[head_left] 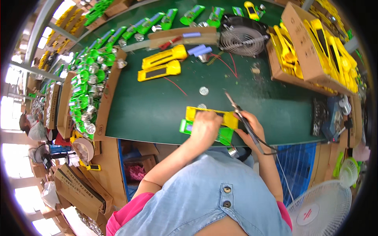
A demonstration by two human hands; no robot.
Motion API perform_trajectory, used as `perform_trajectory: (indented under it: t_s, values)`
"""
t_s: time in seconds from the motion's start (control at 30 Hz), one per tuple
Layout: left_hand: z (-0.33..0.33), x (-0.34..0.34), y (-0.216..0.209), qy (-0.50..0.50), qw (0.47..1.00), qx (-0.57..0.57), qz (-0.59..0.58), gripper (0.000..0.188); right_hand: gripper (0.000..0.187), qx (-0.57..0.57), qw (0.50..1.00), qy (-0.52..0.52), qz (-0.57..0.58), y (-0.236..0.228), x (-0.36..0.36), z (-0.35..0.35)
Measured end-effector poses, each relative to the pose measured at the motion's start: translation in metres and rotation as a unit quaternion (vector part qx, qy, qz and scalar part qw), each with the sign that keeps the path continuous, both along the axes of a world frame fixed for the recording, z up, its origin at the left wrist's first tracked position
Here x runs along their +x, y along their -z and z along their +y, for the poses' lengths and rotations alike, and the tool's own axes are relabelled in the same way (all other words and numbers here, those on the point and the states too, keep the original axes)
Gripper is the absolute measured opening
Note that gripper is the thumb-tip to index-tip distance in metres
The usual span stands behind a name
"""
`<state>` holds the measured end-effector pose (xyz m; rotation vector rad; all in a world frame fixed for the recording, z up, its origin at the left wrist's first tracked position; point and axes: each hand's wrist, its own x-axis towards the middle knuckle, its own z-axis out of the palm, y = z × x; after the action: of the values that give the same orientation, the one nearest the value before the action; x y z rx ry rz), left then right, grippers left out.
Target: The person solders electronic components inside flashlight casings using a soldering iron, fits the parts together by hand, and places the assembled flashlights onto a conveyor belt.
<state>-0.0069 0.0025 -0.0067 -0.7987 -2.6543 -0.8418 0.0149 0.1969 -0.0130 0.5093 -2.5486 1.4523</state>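
Near the front edge of the table, a yellow plastic lamp housing [231,120] lies against a green lamp housing [225,136]. My left hand [205,128] is closed over the two, its curled fingers on the yellow housing; its fingertips are partly hidden. A soldering iron [245,121] slants through my right hand [254,126], which grips it, tip pointing up and left, away from the housings. The fingers of that hand are beside the yellow housing's right end. A small reflector [233,152] hangs below the green housing. Just beyond is a small round silvery disc [203,91].
Two yellow housings [159,72] lie farther left, near blue cylindrical cells [199,50] and red wires. A metal-grilled fan [243,41] stands at the back. Cartons of green lamps [105,92] and yellow parts [315,74] flank the table. A white fan [323,208] is at lower right.
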Motion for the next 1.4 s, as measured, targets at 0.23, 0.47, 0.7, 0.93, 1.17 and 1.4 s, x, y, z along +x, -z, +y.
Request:
perform_trajectory:
  t_s: [0.23, 0.47, 0.7, 0.93, 1.17, 1.4]
  values:
    - [-0.006, -0.018, -0.004, -0.023, 0.995, -0.032, -0.097, 0.007, 0.021, 0.022, 0.990, 0.000, 0.140, -0.019, -0.013, 0.021]
    - [-0.004, -0.016, -0.006, -0.018, 0.990, -0.065, -0.122, 0.007, 0.015, -0.322, 0.933, 0.066, -0.147, -0.014, -0.006, 0.028]
    - [-0.003, -0.017, -0.008, -0.016, 0.990, -0.063, -0.122, 0.007, 0.014, -0.296, 0.931, 0.061, -0.204, -0.001, -0.020, 0.021]
    - [-0.004, -0.017, -0.011, -0.014, 0.988, -0.069, -0.135, 0.007, 0.016, -0.306, 0.932, 0.057, -0.186, 0.008, -0.017, 0.013]
    - [-0.004, -0.017, -0.012, -0.003, 0.985, -0.098, -0.142, 0.008, 0.018, -0.262, 0.945, 0.043, -0.191, -0.002, -0.014, 0.014]
    - [0.001, -0.021, -0.014, -0.018, 0.981, -0.127, -0.147, 0.010, 0.020, -0.283, 0.952, 0.090, -0.068, -0.007, 0.003, 0.018]
